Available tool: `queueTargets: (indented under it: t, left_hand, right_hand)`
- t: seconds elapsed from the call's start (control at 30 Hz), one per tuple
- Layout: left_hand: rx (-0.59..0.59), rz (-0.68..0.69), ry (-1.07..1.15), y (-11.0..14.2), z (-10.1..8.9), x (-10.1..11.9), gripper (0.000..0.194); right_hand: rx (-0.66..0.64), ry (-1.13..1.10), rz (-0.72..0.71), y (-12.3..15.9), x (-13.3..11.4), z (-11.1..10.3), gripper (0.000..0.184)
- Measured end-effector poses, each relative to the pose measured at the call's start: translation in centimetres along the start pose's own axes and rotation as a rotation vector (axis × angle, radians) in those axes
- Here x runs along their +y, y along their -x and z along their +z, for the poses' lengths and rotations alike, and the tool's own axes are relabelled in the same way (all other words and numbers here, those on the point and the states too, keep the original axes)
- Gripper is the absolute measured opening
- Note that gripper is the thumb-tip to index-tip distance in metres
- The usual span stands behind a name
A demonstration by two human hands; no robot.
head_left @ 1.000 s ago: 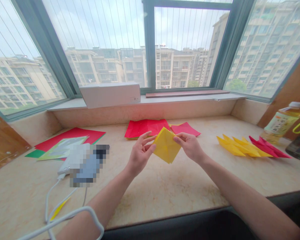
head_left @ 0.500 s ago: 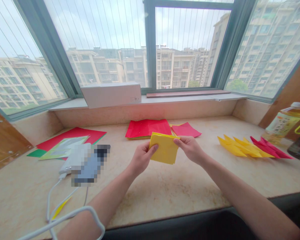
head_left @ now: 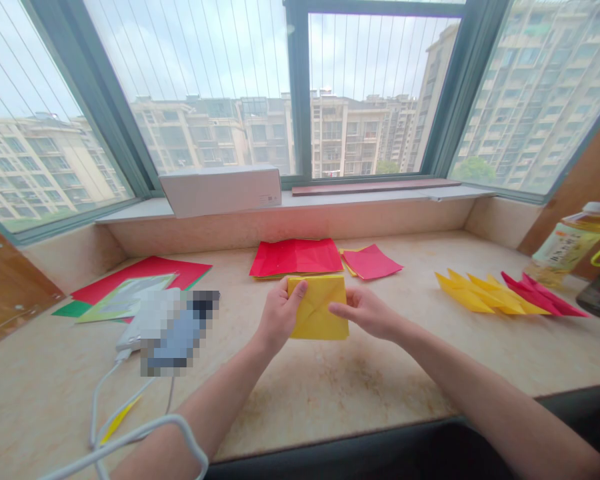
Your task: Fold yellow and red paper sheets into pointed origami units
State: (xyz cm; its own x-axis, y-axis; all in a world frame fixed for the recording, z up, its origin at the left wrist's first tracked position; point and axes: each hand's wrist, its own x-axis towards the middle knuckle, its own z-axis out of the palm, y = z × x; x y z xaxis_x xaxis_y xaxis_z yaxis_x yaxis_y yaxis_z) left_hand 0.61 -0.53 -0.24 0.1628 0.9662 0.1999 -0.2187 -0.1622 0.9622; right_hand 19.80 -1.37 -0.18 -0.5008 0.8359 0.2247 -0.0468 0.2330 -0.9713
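A square of folded yellow paper (head_left: 320,317) is held up over the counter, its creases showing on the near face. My left hand (head_left: 280,310) grips its left edge, thumb on the front and fingers hidden behind. At the right edge, my right hand (head_left: 365,310) pinches the paper with the thumb in front; its fingers are partly hidden behind the sheet. Just beyond lie a creased red paper sheet (head_left: 297,257) on a yellow layer, and a smaller red paper square (head_left: 373,261) over yellow paper.
Folded yellow paper pieces (head_left: 485,293) and magenta ones (head_left: 543,297) stand at right, near a drink bottle (head_left: 570,243). Red sheets (head_left: 150,273), a white power bank (head_left: 130,333) and cables (head_left: 95,393) lie left. A white box (head_left: 223,190) rests on the sill.
The yellow paper has turned from a diamond position to a square-on one and come slightly lower and left. My right thumb has shifted from its upper corner down along the right edge.
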Motion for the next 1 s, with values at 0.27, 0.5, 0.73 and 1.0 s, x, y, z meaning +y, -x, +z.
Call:
queueTargets:
  t: [0.27,0.5,0.73,1.0]
  left_hand:
    - [0.031,0.032,0.070,0.7,0.5,0.8,0.064]
    - [-0.078,0.089,-0.333,0.1,0.2,-0.1,0.032]
    - [-0.069,0.153,-0.455,0.6,0.2,-0.1,0.040]
    - [-0.496,0.025,-0.299,2.6,1.4,-0.2,0.038]
  right_hand:
    - [0.017,-0.121,-0.084,0.2,0.4,0.7,0.032]
    - [0.141,0.135,-0.174,0.3,2.1,0.6,0.034]
    - [0.255,0.419,-0.328,0.2,1.2,0.5,0.032]
    - [0.440,0.360,-0.355,-0.5,1.8,0.3,0.054]
